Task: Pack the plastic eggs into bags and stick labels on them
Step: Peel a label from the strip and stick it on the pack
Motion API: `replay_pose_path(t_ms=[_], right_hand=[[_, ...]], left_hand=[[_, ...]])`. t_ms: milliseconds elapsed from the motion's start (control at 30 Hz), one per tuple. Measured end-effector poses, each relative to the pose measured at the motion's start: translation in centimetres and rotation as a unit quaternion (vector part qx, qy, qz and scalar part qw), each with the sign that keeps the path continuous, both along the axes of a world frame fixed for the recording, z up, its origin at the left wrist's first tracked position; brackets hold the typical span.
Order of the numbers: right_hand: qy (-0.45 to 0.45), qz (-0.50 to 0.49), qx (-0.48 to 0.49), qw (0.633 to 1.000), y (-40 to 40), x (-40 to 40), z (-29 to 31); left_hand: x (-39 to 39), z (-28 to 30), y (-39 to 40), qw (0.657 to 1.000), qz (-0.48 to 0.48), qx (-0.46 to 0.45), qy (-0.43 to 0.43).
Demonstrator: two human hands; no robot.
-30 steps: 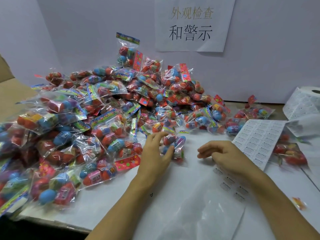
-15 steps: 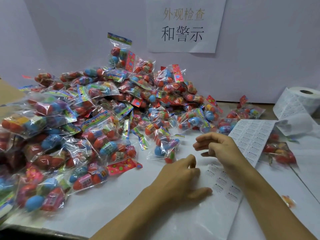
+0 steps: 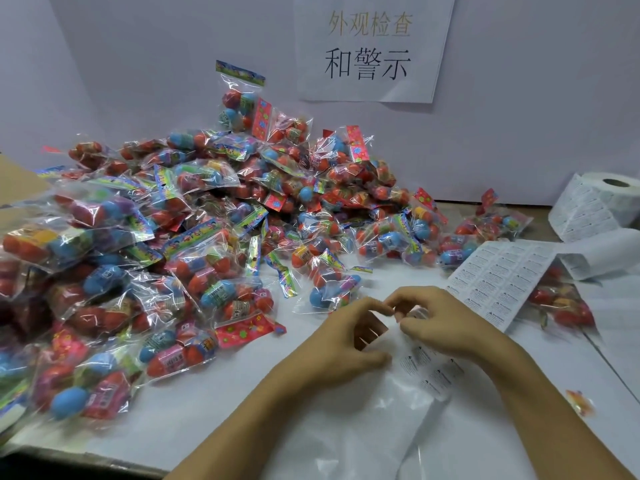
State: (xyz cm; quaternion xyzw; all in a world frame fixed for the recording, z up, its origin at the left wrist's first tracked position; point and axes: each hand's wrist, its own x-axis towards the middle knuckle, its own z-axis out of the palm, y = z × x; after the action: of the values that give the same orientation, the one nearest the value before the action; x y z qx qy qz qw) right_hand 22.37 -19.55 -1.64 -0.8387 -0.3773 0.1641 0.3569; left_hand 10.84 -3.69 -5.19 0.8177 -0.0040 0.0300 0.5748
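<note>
A big pile of clear bags of plastic eggs (image 3: pixel 180 237) covers the left and middle of the white table. One bag of eggs (image 3: pixel 329 285) lies alone just beyond my hands. A label strip (image 3: pixel 502 282) runs from the right down under my hands. My left hand (image 3: pixel 346 344) and my right hand (image 3: pixel 446 327) meet over this strip with fingers curled. The left hand holds the strip, its thumb on the strip's edge. The right hand's fingertips pinch a small label (image 3: pixel 414 311) at the strip.
A roll of labels (image 3: pixel 595 202) stands at the far right by the wall. More egg bags (image 3: pixel 561 303) lie under and beside the strip. A small coloured scrap (image 3: pixel 578 403) sits near the right. Cardboard (image 3: pixel 14 181) is at the far left. The table's front edge (image 3: pixel 104 462) is close.
My left hand left the single egg bag, came back onto the label strip and rose to meet the right hand. The right hand's fingers closed on a label.
</note>
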Motion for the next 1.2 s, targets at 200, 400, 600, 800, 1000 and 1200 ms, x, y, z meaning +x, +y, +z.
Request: replay_pose_path(t_ms=[200, 400, 600, 800, 1000, 1200], right_hand=[[0.009, 0.011, 0.065, 0.998, 0.15, -0.41, 0.14], [-0.079, -0.007, 0.158, 0.984, -0.06, -0.46, 0.24], [-0.121, 0.028, 0.124, 0.985, -0.45, -0.37, 0.53], [-0.087, 0.011, 0.103, 0.991, -0.51, -0.3, 0.51], [-0.01, 0.046, 0.071, 0.996, -0.65, -0.4, 0.89], [0.0, 0.04, 0.074, 0.997, -0.68, -0.37, 0.99]], left_hand=[[-0.05, -0.05, 0.18, 0.992, 0.038, -0.108, 0.057], [-0.27, 0.02, 0.16, 0.988, 0.032, -0.134, 0.068], [0.0, 0.22, 0.28, 0.989, 0.064, -0.128, 0.028], [-0.03, 0.1, 0.38, 0.993, 0.047, -0.11, -0.002], [-0.23, -0.11, 0.47, 0.991, 0.055, -0.12, 0.003], [-0.12, -0.34, 0.39, 0.989, 0.059, -0.138, 0.009]])
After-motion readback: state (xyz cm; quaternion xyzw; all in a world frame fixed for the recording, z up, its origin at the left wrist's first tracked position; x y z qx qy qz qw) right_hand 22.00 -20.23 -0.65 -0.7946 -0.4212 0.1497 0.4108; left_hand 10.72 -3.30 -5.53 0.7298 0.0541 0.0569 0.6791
